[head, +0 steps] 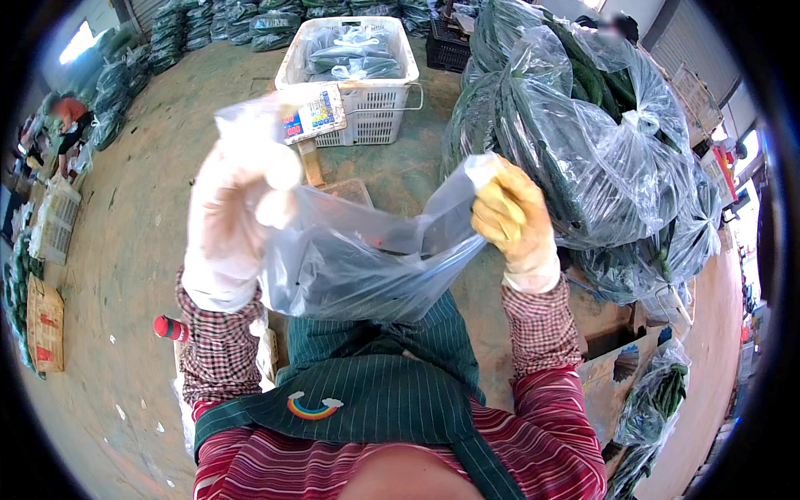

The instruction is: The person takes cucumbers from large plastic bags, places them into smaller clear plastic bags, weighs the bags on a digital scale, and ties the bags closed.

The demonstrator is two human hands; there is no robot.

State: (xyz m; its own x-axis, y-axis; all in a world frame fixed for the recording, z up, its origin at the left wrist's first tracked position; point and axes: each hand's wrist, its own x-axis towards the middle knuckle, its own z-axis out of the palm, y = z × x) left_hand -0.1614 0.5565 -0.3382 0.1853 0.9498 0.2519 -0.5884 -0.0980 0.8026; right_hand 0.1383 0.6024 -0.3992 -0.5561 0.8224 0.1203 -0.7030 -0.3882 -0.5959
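Note:
A clear plastic bag (350,275) hangs stretched between my two gloved hands, its mouth spread and its body sagging in front of my lap. My left hand (234,200), in a glove that looks washed out by bright light, grips one upper corner. The opposite corner is pinched in my right hand (515,219), which wears a yellow glove with a pale cuff. Through the film I make out no contents. Just beyond my left hand stands the display of a digital scale (322,112) on a post, with part of its platform (350,189) showing behind the bag.
A white plastic crate (369,119) with bagged green vegetables stands ahead. Large clear bags of cucumbers (581,150) are heaped at right, smaller bags (653,400) below. Stacked bags (200,25) line the back. A person (72,115) bends at far left. A red-capped bottle (169,328) is beside my left forearm.

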